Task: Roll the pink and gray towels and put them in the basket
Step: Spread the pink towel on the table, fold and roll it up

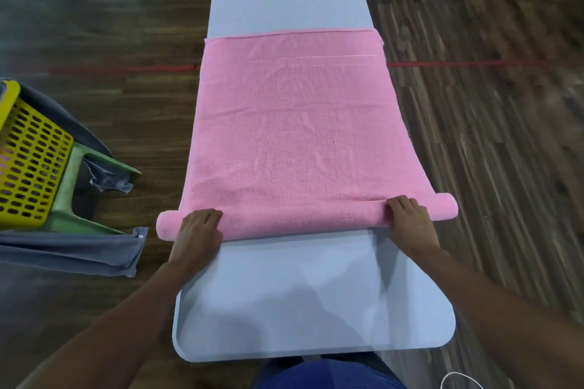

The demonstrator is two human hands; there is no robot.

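Observation:
A pink towel (294, 123) lies spread along a narrow pale grey table (313, 303), with its near end wound into a roll across the table's width. My left hand (197, 235) rests on the roll near its left end, fingers curled over it. My right hand (410, 223) lies on the roll near its right end in the same way. A gray towel (72, 251) hangs draped over a green stool at the left. The yellow basket (30, 156) with slotted walls stands on that stool.
The green stool (68, 183) stands on dark wooden floor left of the table. A red line (467, 64) crosses the floor behind the table. A white cable (458, 379) lies at the bottom right. Bare table shows beyond the towel's far end.

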